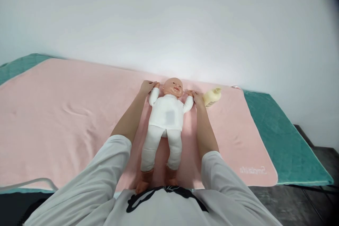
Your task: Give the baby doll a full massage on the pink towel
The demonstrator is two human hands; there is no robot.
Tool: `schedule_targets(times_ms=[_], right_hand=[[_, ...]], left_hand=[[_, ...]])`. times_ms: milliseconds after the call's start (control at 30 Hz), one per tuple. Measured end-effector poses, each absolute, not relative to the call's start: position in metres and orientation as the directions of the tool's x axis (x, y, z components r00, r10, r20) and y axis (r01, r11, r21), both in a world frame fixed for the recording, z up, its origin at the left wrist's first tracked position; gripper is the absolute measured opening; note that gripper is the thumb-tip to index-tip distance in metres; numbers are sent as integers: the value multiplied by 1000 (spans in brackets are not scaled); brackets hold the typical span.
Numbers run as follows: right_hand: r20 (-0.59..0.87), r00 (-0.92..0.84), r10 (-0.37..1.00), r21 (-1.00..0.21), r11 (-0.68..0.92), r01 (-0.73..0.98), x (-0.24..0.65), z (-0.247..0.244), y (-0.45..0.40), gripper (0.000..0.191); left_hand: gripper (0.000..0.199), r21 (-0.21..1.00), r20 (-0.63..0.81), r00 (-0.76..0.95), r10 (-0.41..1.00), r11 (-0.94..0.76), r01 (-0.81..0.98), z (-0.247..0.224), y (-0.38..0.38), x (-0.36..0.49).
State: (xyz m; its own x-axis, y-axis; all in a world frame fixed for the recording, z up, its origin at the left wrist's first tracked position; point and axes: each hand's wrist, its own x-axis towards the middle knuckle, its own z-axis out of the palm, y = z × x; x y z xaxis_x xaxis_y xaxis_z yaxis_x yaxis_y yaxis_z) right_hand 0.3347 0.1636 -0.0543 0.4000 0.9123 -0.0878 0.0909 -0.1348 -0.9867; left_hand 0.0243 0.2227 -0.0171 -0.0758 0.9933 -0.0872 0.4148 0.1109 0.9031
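A baby doll [167, 113] with a white cloth body lies on its back on a pink blanket [66, 113], head away from me and feet toward me. Both its arms are bent up beside its head. My left hand [147, 87] is closed on the doll's hand at the left. At the other side, my right hand [197, 98] pinches the doll's other hand. A pale yellow bottle [212, 96] lies tilted just right of my right hand, its label partly visible.
Under the pink blanket a green quilted cover [280, 137] shows at the right and far left. A white wall [169, 21] rises behind the bed. At the lower left, a pale curved bar or cord [39, 180] lies near the front edge.
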Motion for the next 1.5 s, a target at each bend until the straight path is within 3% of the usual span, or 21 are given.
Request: schedule_targets(times_ms=[167, 433, 600, 833, 1000, 1133, 1333, 1500], right_hand=[[-67, 384, 921, -989, -111, 94, 336, -53, 161, 19], [145, 293, 945, -986, 113, 124, 328, -15, 138, 37], [225, 290, 930, -961, 164, 221, 324, 12, 104, 55], [411, 248, 877, -858, 280, 430, 312, 32, 31, 48], [516, 227, 826, -729, 284, 623, 301, 22, -24, 40], [519, 289, 805, -678, 182, 712, 289, 4, -61, 37], [473, 312, 824, -613, 53, 789, 277, -22, -91, 37], [424, 364, 830, -626, -23, 780, 274, -35, -98, 41]], left_hand=[[31, 911, -79, -85, 993, 106, 398, -18, 220, 24], [36, 974, 123, -61, 990, -109, 198, 1, 207, 23], [46, 970, 229, -68, 971, -222, 99, 25, 179, 19], [52, 868, 438, -61, 897, -404, 290, 48, 113, 5], [47, 786, 483, -131, 866, -363, 501, 43, 58, -9], [44, 716, 511, -166, 843, -311, 625, 22, 19, -19], [41, 649, 435, -186, 881, -163, 744, -11, -22, -24], [45, 603, 322, -178, 930, -57, 796, -29, -33, -28]])
